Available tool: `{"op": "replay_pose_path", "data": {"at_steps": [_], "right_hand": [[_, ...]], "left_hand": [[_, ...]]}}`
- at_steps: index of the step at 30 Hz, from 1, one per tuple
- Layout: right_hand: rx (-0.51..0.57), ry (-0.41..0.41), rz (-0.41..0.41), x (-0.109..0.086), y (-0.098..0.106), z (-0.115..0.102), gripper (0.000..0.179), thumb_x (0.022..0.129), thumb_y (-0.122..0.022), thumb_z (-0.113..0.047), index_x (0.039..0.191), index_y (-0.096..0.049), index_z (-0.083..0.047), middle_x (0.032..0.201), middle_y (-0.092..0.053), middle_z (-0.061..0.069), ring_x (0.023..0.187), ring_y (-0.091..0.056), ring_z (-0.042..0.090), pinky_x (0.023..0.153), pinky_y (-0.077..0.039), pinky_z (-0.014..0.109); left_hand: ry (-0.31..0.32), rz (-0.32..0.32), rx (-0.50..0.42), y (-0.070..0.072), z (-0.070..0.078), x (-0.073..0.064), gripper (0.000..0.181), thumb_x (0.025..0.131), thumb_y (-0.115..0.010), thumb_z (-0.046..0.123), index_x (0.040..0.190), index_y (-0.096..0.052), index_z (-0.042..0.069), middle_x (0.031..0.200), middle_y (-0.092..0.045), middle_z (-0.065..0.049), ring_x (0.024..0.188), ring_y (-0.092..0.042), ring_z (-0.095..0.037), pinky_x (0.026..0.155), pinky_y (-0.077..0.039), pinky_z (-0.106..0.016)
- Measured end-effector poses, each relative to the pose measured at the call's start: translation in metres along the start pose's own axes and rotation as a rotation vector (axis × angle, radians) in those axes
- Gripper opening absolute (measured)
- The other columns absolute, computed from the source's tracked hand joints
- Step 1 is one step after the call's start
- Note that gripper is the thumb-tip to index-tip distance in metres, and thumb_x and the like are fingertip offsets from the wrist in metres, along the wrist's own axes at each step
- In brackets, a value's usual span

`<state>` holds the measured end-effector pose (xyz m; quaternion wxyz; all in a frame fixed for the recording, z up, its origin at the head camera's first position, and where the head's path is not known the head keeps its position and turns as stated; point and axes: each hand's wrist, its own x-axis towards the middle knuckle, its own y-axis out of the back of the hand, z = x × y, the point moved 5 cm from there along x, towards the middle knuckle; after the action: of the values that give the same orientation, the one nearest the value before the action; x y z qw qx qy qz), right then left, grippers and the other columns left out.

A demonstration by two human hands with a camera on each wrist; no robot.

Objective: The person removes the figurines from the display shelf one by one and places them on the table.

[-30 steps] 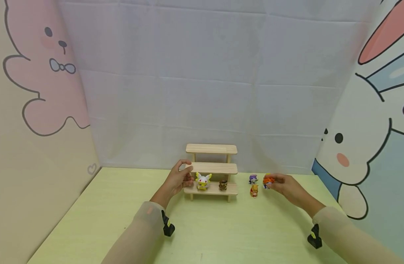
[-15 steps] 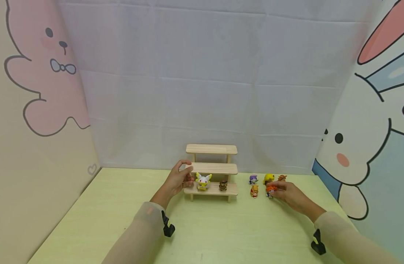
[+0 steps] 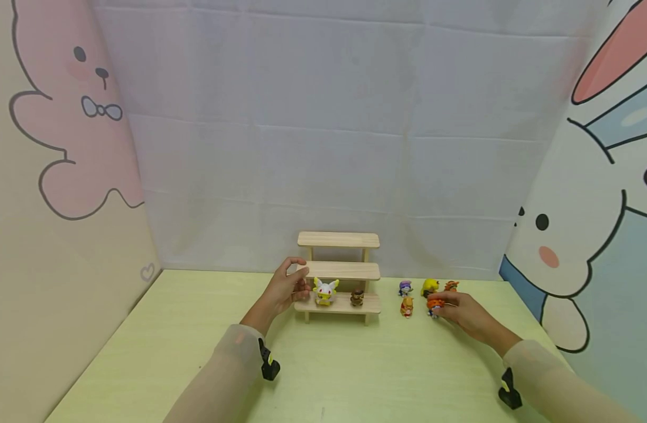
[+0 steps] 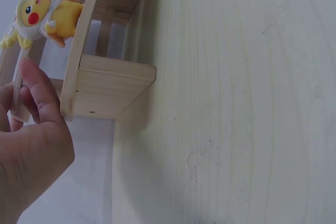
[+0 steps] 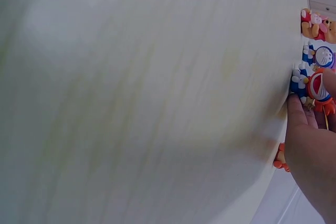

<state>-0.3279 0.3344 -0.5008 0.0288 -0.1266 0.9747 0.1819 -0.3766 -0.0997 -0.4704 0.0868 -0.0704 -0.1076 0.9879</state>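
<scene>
My left hand (image 3: pixel 289 284) grips the left end of the wooden three-step display stand (image 3: pixel 338 270), thumb and fingers at the middle board. On the lowest board stand a yellow figurine in a white hood (image 3: pixel 324 292) and a small brown figurine (image 3: pixel 357 298). Seen from the left wrist, the hooded figurine (image 4: pixel 47 17) is just beyond my thumb. To the right, my right hand (image 3: pixel 463 314) pinches a blue cat figurine with orange-red headwear (image 3: pixel 435 305), upright at the tabletop. The right wrist view shows its open red mouth; my fingers partly cover it.
Around my right hand on the table (image 3: pixel 323 364) are a purple-capped figurine (image 3: pixel 405 288), a honey-coloured bear figurine (image 3: pixel 406 306), a yellow figurine (image 3: pixel 430 286) and an orange figurine (image 3: pixel 452 285). A white cloth wall (image 3: pixel 323 147) closes off the back.
My right hand has brought the blue cat figurine toward me and slightly right, uncovering the yellow and orange figurines behind it. It holds nearly still over the last half second. My left hand stays put.
</scene>
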Motion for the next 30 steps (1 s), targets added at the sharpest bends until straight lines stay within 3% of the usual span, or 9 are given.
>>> {"op": "replay_pose_path", "data": {"at_steps": [5,13,18,25,30], "right_hand": [[-0.036,-0.012,0.012,-0.0001,-0.0001,-0.0007,0.049,0.099,-0.069,-0.008,0.142,-0.054,0.008,0.146,-0.047,0.029,0.107,-0.057,0.013,0.080,-0.056,0.025],[-0.035,-0.012,0.011,-0.0016,-0.0008,-0.0010,0.050,0.099,-0.068,-0.008,0.144,-0.052,0.009,0.151,-0.041,0.032,0.123,-0.056,0.026,0.088,-0.058,0.026],[-0.059,0.013,0.010,-0.0034,-0.0002,-0.0037,0.050,0.100,-0.069,-0.011,0.143,-0.054,0.008,0.149,-0.044,0.032,0.128,-0.054,0.031,0.089,-0.056,0.023],[-0.063,0.025,0.024,-0.0044,0.0043,-0.0070,0.049,0.099,-0.071,-0.016,0.141,-0.057,0.006,0.148,-0.050,0.027,0.126,-0.058,0.026,0.092,-0.054,0.020],[-0.085,0.035,0.029,-0.0038,0.0091,-0.0101,0.047,0.102,-0.067,-0.017,0.142,-0.056,0.005,0.149,-0.051,0.026,0.135,-0.053,0.036,0.099,-0.052,0.022]], "left_hand": [[0.000,-0.004,0.005,-0.0004,0.0011,-0.0012,0.027,0.106,-0.062,0.018,0.131,-0.051,0.018,0.072,-0.053,-0.002,0.061,-0.065,-0.015,0.054,-0.058,-0.023],[0.004,-0.007,0.021,-0.0018,0.0039,-0.0043,0.029,0.107,-0.060,0.019,0.134,-0.048,0.017,0.073,-0.052,-0.002,0.061,-0.065,-0.015,0.055,-0.058,-0.023],[0.005,-0.009,0.015,-0.0016,0.0039,-0.0046,0.029,0.107,-0.061,0.019,0.133,-0.049,0.017,0.073,-0.052,-0.003,0.062,-0.065,-0.016,0.055,-0.058,-0.023],[0.001,-0.008,0.003,-0.0009,0.0030,-0.0040,0.028,0.106,-0.062,0.019,0.131,-0.051,0.019,0.073,-0.053,-0.003,0.062,-0.065,-0.016,0.055,-0.058,-0.023],[0.000,-0.008,0.003,-0.0009,0.0035,-0.0036,0.027,0.106,-0.062,0.019,0.131,-0.052,0.019,0.073,-0.053,-0.003,0.062,-0.065,-0.015,0.055,-0.058,-0.023]]}}
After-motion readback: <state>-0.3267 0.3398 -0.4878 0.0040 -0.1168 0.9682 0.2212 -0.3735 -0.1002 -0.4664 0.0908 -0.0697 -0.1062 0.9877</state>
